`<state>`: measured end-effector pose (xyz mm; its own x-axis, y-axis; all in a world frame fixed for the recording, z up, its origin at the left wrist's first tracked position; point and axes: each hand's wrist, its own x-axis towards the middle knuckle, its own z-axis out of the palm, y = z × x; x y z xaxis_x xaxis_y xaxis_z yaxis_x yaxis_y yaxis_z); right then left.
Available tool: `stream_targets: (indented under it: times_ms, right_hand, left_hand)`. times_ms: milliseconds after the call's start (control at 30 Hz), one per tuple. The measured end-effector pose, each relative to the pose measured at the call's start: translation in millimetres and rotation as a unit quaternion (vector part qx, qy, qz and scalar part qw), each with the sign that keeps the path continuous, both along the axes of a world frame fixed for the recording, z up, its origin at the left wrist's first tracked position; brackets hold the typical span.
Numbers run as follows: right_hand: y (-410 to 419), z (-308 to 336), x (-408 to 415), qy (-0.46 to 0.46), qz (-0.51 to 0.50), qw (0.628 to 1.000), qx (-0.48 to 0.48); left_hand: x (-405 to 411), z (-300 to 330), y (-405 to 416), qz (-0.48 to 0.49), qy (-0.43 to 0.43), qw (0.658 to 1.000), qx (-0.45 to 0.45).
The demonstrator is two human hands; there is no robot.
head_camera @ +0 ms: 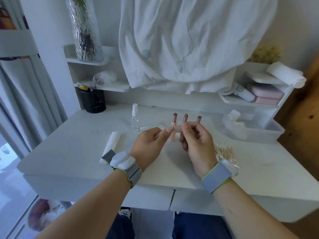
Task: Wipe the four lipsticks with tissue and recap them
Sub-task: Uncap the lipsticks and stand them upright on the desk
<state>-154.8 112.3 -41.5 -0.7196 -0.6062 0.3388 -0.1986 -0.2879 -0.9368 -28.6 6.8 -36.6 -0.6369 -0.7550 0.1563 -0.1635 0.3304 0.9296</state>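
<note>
While both hands (pixel 174 142) pinch it | lipstick (pixel 176 129) lies horizontal, left-right

A white table (pixel 72 163) carries three uncapped lipsticks (pixel 185 118) standing upright in a row near the middle. A clear spray bottle (pixel 135 119) stands just left of them, a black pen cup (pixel 94 100) at the back left corner. A folded tissue (pixel 112 144) lies front left, cotton swabs (pixel 224 151) front right, a clear bin (pixel 255 133) behind those
</note>
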Motion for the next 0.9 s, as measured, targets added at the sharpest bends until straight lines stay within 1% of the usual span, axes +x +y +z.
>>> stream_targets:
  times_ms: [67, 100, 167, 200, 267, 333, 400, 500, 567, 633, 700, 900]
  right_hand:
    - [-2.4, 10.8, -7.2, 0.06, -0.018, 0.998, -0.003]
    - [-3.9, 18.8, -11.2, 0.1, -0.02, 0.995, 0.007]
    - [-6.1, 43.9, -21.4, 0.189, -0.02, 0.98, 0.057]
    - [-9.3, 57.3, -26.3, 0.239, -0.018, 0.965, 0.102]
    - [-20.6, 78.7, -34.7, 0.336, 0.006, 0.916, 0.218]
    - [-35.6, 89.5, -35.7, 0.416, 0.052, 0.845, 0.334]
    - [-45.9, 95.9, -30.6, 0.466, 0.091, 0.781, 0.406]
    - [-53.3, 102.9, -18.2, 0.506, 0.146, 0.709, 0.469]
    - [-59.0, 103.9, -10.7, 0.56, 0.146, 0.655, 0.485]
    - [-67.0, 98.5, -7.6, 0.606, 0.136, 0.615, 0.487]
    - [-74.4, 92.8, -9.8, 0.613, 0.135, 0.595, 0.502]
    - [-75.7, 87.8, -9.6, 0.614, 0.142, 0.595, 0.499]
  left_hand:
    - [-2.6, -1.7, -6.5, 0.027, 0.063, 0.993, 0.101]
    - [-3.5, -2.7, -9.9, 0.04, 0.092, 0.982, 0.163]
    - [-5.4, 2.1, -14.7, 0.064, 0.13, 0.953, 0.266]
    - [-5.0, 2.6, -16.4, 0.068, 0.144, 0.943, 0.292]
    - [-3.4, 2.4, -14.8, 0.056, 0.176, 0.939, 0.292]
    - [-0.1, 2.8, -12.6, 0.053, 0.193, 0.938, 0.282]
    - [-0.1, 2.3, -13.2, 0.058, 0.196, 0.937, 0.282]
    - [-0.8, 3.7, -15.7, 0.075, 0.197, 0.932, 0.295]
    - [-0.9, 3.8, -14.4, 0.081, 0.194, 0.933, 0.292]
    - [-0.7, 4.0, -13.1, 0.08, 0.193, 0.934, 0.289]
    - [-0.9, 3.7, -13.2, 0.079, 0.193, 0.935, 0.287]
    - [-1.2, 3.9, -11.6, 0.082, 0.195, 0.934, 0.287]
